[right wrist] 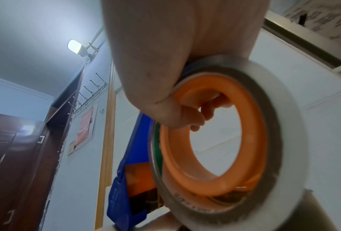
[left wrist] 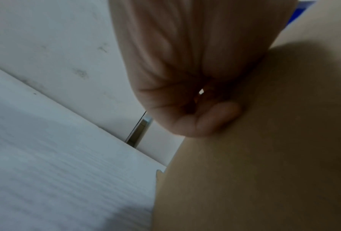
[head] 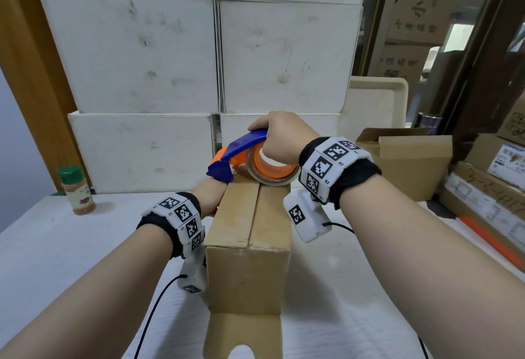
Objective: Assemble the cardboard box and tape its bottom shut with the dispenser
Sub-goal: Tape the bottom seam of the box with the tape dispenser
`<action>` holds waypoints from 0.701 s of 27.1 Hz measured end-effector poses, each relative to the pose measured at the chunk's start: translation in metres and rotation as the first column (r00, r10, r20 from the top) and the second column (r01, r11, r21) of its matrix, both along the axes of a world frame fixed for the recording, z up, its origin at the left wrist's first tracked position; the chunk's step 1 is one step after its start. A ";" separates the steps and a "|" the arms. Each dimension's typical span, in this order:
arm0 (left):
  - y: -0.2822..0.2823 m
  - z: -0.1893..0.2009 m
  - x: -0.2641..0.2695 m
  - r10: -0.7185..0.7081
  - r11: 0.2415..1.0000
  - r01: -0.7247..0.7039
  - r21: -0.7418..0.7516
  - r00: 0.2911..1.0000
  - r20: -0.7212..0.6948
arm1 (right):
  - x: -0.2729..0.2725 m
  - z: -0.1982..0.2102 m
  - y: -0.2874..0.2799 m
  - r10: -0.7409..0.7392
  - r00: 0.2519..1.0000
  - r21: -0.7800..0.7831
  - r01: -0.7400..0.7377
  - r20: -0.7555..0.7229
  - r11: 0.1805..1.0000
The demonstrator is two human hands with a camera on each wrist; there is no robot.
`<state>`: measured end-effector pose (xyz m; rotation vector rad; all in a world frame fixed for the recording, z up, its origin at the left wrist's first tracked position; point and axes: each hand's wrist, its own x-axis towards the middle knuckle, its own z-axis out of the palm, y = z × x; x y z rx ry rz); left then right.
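Box: your box (head: 250, 245) stands on the bench (head: 85, 245) near its front edge, closed flaps up, centre seam running away from you; no tape shows on the seam yet.
Dispenser: the dispenser (head: 244, 156) sits tilted at the box's far top edge, blue nose over the far end of the seam.
Right hand: your right hand (head: 279, 137) wraps the blue handle, fingers curled through the orange core.
Left hand: your left hand (head: 210, 196) braces the box's left side near the far top corner; the wrist view shows at least one finger curled against the cardboard.
Risk, drift: pull off-line and the tape misses the seam, leaving one flap loose.
Risk, slide: ease your left hand and the box probably skids toward you under the pull.
Risk, flaps: press too lightly and the flaps may spring up under the tape.
Risk, jar: the spice jar (head: 77, 191) stands well left, unlikely to be hit.
Writing: wrist bands carry square codes and "R2", "R3"; the stacked cartons at right show handwriting and labels too small to read.
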<state>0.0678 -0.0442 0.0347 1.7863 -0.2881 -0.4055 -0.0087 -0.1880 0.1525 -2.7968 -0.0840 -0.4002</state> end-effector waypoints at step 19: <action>0.006 0.004 -0.022 0.072 0.995 -0.071 -0.071 0.997 0.004 | 0.001 -0.004 -0.004 0.017 1.000 0.056 -0.018 0.016 0.998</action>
